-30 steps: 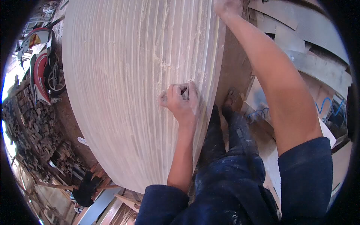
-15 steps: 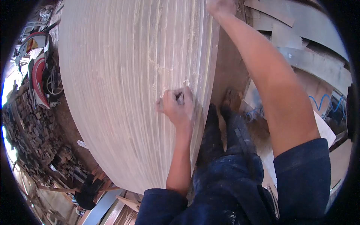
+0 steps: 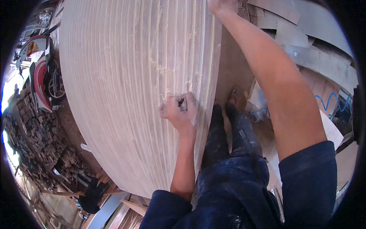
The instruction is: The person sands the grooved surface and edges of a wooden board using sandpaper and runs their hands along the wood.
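A large pale panel [image 3: 126, 76] with long parallel grooves spreads out before me, dusted with light powder and shavings. My left hand [image 3: 179, 110] presses on its grooved face near the right side. Its fingers are curled and powdery, with a dark gap between them; whatever they grip is too hidden to name. At the top of the view my right hand [image 3: 224, 5] rests by the panel's right edge. The frame cuts it off and its fingers cannot be made out.
Stacked wood offcuts [image 3: 42, 133] and a red and white motorbike [image 3: 41, 74] lie left of the panel. On the right are leaning boards [image 3: 320, 63] and a coiled blue hose [image 3: 331, 103]. My legs [image 3: 238, 131] stand close to the panel's right edge.
My left hand sits slightly lower in the view, still curled on the grooves. My right hand stays near the top edge, and the whole view has shifted a little.
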Motion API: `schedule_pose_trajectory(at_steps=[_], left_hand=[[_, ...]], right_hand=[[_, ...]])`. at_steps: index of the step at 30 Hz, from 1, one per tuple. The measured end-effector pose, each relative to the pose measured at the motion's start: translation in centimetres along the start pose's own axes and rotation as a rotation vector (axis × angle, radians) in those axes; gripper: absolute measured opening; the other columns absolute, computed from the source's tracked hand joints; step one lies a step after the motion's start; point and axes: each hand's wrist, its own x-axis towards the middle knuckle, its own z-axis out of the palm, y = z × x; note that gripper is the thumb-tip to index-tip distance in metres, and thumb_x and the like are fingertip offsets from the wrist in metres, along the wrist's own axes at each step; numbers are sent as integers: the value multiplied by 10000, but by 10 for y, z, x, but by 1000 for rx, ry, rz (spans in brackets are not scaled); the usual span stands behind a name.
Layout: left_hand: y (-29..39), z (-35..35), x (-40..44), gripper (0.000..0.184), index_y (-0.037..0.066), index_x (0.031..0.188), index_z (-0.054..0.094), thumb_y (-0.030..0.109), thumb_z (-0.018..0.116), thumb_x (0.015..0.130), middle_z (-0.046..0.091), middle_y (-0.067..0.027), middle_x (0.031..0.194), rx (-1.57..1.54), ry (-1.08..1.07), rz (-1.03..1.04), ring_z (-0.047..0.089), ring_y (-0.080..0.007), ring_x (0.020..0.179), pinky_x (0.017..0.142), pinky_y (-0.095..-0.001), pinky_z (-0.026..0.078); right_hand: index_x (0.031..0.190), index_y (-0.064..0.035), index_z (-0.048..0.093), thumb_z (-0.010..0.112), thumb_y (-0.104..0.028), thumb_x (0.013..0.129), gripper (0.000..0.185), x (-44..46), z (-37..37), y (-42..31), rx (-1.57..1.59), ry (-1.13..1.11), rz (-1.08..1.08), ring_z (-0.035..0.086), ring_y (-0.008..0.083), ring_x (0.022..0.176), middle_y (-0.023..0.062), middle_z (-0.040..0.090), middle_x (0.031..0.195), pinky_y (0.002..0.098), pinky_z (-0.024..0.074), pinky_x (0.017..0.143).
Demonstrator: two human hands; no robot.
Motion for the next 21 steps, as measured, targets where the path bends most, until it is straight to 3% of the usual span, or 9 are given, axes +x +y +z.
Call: schedule_pose_trajectory(at_steps=[12,14,21], left_hand=[[-16,-7,-27,153,101,804,637,163,776,816,618,-24,788,17,34,10,590,-212,802,1068,-469,249],[-17,-6,-30,127,109,842,663,160,776,812,628,-10,803,40,81,123,594,-202,811,1061,-457,249],[5,3,3,82,132,887,693,119,748,829,658,12,843,69,63,201,592,-186,832,1039,-434,243]], right_hand=[[1138,83,663,321,-591,1006,768,-1,5,6,-23,22,-7,612,461,1158,347,643,1161,496,482,1008],[1131,79,666,322,-596,1007,768,1,5,6,-17,42,-6,614,459,1157,345,645,1159,491,483,1010],[1135,78,664,318,-599,1007,770,3,8,7,-46,46,7,617,449,1163,341,648,1158,484,486,1010]])
